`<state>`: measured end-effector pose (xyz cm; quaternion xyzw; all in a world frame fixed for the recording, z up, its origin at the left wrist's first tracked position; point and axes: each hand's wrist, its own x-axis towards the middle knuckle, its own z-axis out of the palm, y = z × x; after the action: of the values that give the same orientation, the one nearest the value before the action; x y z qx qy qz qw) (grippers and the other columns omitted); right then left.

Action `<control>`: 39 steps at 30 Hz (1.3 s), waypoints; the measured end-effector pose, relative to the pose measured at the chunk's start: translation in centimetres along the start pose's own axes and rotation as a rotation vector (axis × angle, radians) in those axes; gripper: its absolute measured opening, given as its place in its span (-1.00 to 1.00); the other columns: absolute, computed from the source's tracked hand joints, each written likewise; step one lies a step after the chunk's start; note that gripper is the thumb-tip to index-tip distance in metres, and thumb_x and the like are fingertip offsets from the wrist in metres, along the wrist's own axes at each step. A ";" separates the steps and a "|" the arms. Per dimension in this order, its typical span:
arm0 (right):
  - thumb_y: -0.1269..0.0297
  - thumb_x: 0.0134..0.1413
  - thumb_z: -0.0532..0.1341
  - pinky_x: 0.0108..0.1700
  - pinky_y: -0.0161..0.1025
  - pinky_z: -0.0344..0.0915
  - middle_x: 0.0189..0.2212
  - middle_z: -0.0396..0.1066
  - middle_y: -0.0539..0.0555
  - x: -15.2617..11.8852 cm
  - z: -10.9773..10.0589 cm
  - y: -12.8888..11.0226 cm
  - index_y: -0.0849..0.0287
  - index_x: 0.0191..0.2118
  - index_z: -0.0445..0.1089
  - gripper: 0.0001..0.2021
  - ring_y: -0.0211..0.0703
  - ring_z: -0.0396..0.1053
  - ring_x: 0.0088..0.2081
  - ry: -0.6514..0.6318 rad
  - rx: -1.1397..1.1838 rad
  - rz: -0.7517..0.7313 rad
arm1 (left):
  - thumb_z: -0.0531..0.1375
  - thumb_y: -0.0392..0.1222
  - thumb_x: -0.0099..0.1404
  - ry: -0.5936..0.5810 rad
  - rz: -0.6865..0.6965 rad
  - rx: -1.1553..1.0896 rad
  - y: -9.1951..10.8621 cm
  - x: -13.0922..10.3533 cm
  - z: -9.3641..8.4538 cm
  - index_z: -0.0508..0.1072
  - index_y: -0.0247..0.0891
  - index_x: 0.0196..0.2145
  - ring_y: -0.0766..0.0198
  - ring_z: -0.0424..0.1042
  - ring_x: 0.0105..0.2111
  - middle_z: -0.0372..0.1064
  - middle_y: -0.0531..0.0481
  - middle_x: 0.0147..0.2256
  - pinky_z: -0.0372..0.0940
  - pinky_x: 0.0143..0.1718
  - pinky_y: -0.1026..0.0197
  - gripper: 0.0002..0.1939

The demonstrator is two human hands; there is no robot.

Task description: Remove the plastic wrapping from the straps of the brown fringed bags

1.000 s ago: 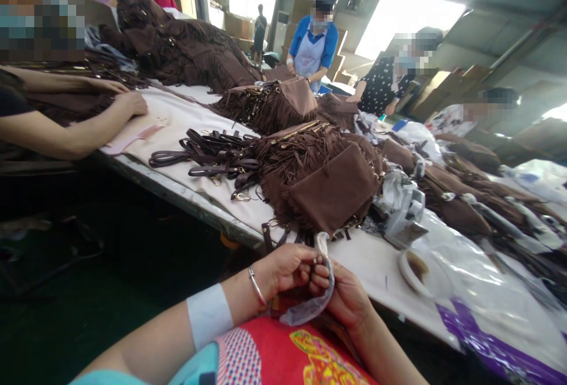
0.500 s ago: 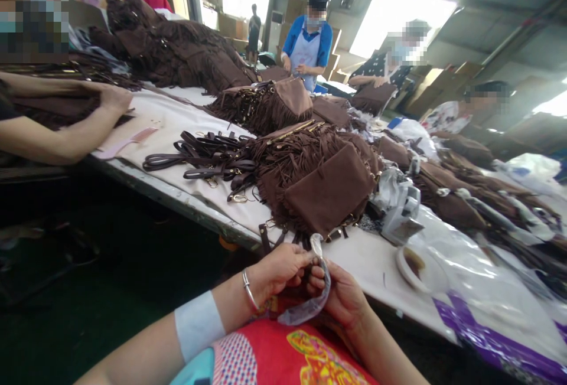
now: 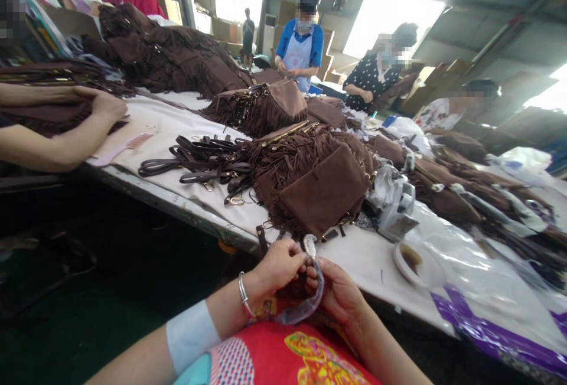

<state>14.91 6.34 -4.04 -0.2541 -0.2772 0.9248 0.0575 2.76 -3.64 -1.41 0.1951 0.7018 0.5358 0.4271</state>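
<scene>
Both my left hand [image 3: 277,264] and right hand [image 3: 336,290] pinch the plastic-wrapped strap [image 3: 310,299] with closed fingers; tugging unevenly could tear the wrap or drop it off the bench [image 3: 363,261].

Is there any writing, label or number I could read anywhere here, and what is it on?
No text can be read.
Red cloth with a yellow pattern on the person's lap: a pattern, no legible words.
Purple-printed clear plastic sheet on the table: print too blurred to read.
</scene>
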 end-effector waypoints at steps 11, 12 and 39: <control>0.24 -0.14 0.44 -0.49 -0.42 0.25 -0.51 0.48 0.06 -0.6 1.0 -0.7 0.32 -0.35 0.48 -0.73 -0.36 0.32 -0.57 0.165 -0.258 -0.092 | 0.20 -0.26 0.17 -0.004 0.117 -0.118 0.2 -0.2 0.2 0.33 -0.24 -0.21 0.28 0.44 -0.54 0.41 0.04 -0.52 0.29 -0.54 0.31 -0.80; 0.20 -0.16 0.45 -0.49 -0.39 0.25 -0.51 0.49 0.07 -0.6 1.1 -0.8 0.31 -0.35 0.47 -0.70 -0.34 0.33 -0.57 0.189 -0.307 -0.106 | 0.20 -0.27 0.17 0.001 0.133 -0.103 0.1 -0.2 0.2 0.33 -0.24 -0.21 0.28 0.44 -0.54 0.41 0.04 -0.52 0.29 -0.53 0.31 -0.80; 0.24 0.05 0.17 -0.40 -0.12 0.21 -0.54 0.45 0.08 1.2 2.7 0.2 0.10 -0.55 0.38 -0.80 -0.04 0.34 -0.47 0.441 -1.426 -0.704 | 0.03 -0.15 0.30 0.214 0.567 0.580 2.0 -1.7 0.5 0.36 -0.30 0.16 -0.01 0.53 -0.21 0.53 -0.27 -0.19 0.34 -0.13 0.09 -0.51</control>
<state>12.52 5.18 -2.80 -0.3037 -0.8434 0.3835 0.2222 3.74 -3.87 1.08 0.4359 0.7824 0.4298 0.1146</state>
